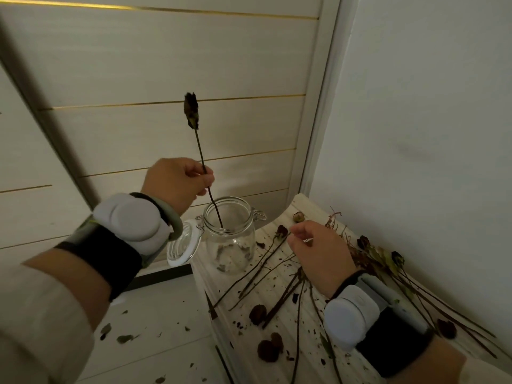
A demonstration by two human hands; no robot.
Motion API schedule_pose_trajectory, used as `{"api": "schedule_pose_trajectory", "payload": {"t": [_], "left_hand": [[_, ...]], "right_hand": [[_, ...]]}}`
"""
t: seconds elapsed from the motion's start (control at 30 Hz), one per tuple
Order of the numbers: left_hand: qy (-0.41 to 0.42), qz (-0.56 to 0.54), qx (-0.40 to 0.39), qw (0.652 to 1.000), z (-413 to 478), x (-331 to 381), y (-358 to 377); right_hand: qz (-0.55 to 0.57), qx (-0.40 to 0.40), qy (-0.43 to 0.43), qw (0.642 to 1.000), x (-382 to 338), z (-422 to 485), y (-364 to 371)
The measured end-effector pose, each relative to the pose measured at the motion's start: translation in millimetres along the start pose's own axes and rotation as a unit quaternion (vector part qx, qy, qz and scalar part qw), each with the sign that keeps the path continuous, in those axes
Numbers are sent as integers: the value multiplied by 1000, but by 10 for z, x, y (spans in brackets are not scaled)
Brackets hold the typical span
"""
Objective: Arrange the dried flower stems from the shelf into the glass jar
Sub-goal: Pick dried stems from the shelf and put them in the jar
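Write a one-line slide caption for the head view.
Left hand holds a dried flower stem upright in the open glass jar; right hand hovers among loose stems on the shelf.

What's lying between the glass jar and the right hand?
Dried stems with one dark flower head lie on the shelf between the glass jar and right hand, in the head view.

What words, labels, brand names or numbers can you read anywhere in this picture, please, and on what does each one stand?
None: no text can be read anywhere in this view.
The glass jar and its open lid carry no label.
The grey pods strapped to the left wrist and the right wrist show plain faces, with no legible marking.
The shelf and the walls bear no writing.
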State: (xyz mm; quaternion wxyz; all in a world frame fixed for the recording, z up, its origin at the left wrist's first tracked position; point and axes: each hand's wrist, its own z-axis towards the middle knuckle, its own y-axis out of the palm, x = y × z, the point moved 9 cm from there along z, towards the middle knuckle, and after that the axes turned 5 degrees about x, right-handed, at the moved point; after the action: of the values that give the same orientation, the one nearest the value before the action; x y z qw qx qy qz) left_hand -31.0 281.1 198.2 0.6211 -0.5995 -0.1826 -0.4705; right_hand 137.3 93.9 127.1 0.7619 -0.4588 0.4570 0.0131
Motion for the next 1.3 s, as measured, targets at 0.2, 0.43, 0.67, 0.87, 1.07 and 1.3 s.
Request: {"api": "schedule_pose_trajectory", "payload": {"t": [0.2, 0.43, 0.67, 0.87, 1.07, 1.3], "left_hand": [[-6, 83, -37, 996, -23, -275, 285], [-3, 151, -64, 986, -30, -444, 508], [3, 201, -78, 976, -46, -526, 613], [24, 258, -58, 964, -45, -480, 633], [30, 315, -54, 947, -34, -422, 620], [52, 293, -41, 954, -48, -248, 624]], "right_hand": [[-5, -4, 3, 1000, 59, 62, 104], [-10, -13, 10, 1000, 203, 82, 240], [-17, -13, 23, 999, 337, 76, 232], [-20, -13, 32, 999, 438, 64, 197], [-19, -11, 52, 998, 564, 33, 129], [-35, 1, 69, 997, 707, 21, -18]]}}
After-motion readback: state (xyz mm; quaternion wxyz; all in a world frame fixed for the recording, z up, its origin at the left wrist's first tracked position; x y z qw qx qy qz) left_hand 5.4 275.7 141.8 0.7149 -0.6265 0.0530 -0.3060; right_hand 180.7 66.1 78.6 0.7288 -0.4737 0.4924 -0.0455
